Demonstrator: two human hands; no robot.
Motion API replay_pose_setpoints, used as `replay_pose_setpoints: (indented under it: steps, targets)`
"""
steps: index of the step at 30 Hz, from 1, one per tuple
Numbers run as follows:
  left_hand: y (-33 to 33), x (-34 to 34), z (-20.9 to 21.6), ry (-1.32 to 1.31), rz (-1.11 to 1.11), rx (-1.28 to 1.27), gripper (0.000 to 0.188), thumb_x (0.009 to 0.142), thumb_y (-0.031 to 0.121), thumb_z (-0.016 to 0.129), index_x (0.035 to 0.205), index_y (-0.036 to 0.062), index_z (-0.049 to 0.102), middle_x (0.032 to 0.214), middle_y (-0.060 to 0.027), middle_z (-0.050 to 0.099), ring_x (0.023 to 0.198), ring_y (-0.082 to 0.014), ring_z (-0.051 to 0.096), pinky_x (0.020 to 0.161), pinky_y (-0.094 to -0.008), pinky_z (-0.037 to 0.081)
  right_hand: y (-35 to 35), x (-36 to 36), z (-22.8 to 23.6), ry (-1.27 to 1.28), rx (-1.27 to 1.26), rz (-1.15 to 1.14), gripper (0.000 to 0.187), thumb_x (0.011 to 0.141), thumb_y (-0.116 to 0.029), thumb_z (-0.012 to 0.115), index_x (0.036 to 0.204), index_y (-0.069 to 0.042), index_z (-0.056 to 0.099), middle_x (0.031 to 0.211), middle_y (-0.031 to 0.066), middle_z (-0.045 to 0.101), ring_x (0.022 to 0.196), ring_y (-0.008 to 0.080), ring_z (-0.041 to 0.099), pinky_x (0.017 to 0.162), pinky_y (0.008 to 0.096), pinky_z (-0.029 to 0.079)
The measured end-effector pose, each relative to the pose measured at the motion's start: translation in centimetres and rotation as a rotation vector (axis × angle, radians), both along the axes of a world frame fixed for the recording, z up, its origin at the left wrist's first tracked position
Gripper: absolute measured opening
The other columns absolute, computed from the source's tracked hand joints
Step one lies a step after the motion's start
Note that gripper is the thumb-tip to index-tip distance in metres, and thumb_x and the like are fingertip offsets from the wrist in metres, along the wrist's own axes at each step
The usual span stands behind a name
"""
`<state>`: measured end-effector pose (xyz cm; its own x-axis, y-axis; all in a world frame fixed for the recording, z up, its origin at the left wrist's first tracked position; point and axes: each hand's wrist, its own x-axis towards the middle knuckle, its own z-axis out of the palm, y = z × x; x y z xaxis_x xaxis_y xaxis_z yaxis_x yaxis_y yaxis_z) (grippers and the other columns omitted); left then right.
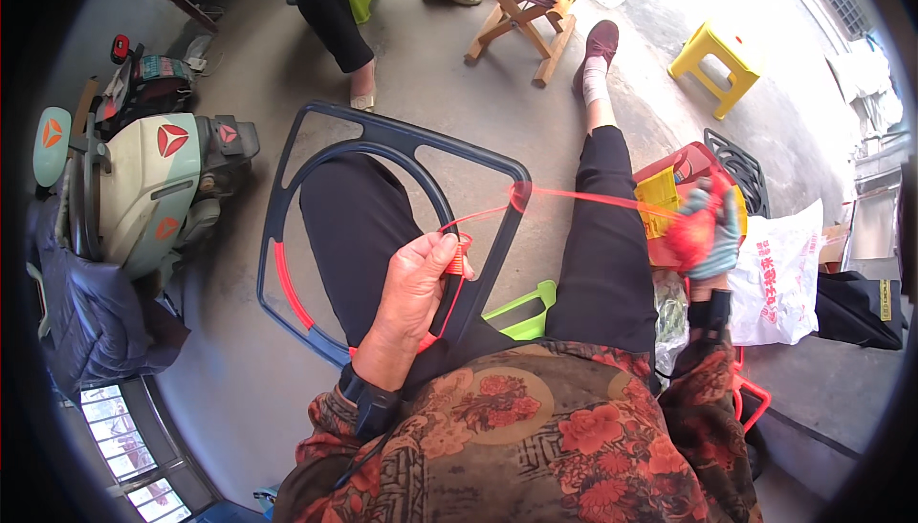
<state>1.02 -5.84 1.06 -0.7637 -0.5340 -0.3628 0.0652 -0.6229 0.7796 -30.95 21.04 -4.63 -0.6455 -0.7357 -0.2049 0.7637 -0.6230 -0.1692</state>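
Note:
A dark blue, square-cornered frame [415, 141] with a round inner ring lies across my left thigh. Red strip is wound round parts of the ring, including a wrapped red section [292, 284] on its left. My bare left hand [413, 279] pinches the ring at a red-wound stretch, thumb on top. From there a red cord [593, 198] passes the frame's right corner and runs taut to my right hand [717, 236]. That hand, in a grey-blue glove, is out to the right, smeared by motion, closed round a red bundle [690, 236] of the strip.
A pale green scooter [153, 169] stands at left. Ahead are a seated person's leg [335, 16], a wooden folding stool [526, 21] bearing a red basket, and a yellow stool [717, 64]. At right are a red-and-yellow bag [660, 193], a white plastic bag [779, 274] and more dark frames [738, 169].

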Motion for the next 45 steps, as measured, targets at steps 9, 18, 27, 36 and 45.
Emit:
replay_pose_setpoints:
  steps: [9,18,27,36,45]
  targets:
    - [-0.4,0.4,-0.5,0.081,0.0,0.068,0.029,0.097,0.021,0.062,0.114,-0.0013,0.058,0.08,-0.0075,0.065,0.072,-0.0143,0.064,0.072,-0.0266,0.054,14.4,-7.9,-3.0,0.266,0.706,-0.212,0.031,0.098,-0.038,0.057,0.104,-0.008,0.057,0.068,-0.0045,0.044,0.045,0.0052,0.033,0.043,0.0219,0.029]
    - [-0.3,0.3,-0.1,0.06,-0.075,0.097,0.025,0.099,0.017,0.058,0.109,-0.0055,0.062,0.079,-0.008,0.066,0.073,-0.0143,0.065,0.073,-0.0276,0.054,1.2,-3.5,-1.0,1.145,1.363,-0.134,0.029,0.09,-0.027,0.067,0.11,-0.006,0.066,0.093,0.0044,0.066,0.084,0.0114,0.06,0.074,0.0262,0.049]
    - [1.5,-1.0,0.1,-0.021,-0.39,0.125,0.024,0.097,0.019,0.061,0.103,-0.0032,0.065,0.081,-0.0047,0.067,0.074,-0.0098,0.064,0.071,-0.0218,0.052,-19.9,13.2,3.8,0.76,0.648,0.279,0.024,0.094,-0.017,0.063,0.112,-0.001,0.062,0.101,0.0049,0.066,0.089,0.0132,0.063,0.085,0.0264,0.051]
    - [2.1,-1.9,-0.7,0.03,-0.305,0.107,0.027,0.093,0.012,0.066,0.117,0.0003,0.061,0.113,-0.0033,0.065,0.104,-0.0127,0.061,0.092,-0.0301,0.049,-18.5,14.0,4.5,0.156,-0.302,0.84,0.059,0.093,-0.029,0.062,0.137,0.004,0.042,0.11,0.0123,0.065,0.093,0.0209,0.065,0.092,0.0368,0.05]
    - [1.4,-1.1,-0.9,-0.005,-0.241,-0.051,0.021,0.098,0.017,0.06,0.095,-0.0017,0.067,0.08,-0.0044,0.068,0.072,-0.008,0.062,0.071,-0.023,0.051,-17.1,11.9,0.0,-0.352,-0.286,0.711,0.043,0.091,-0.035,0.068,0.115,-0.001,0.057,0.107,0.0108,0.066,0.095,0.023,0.065,0.094,0.0379,0.052]
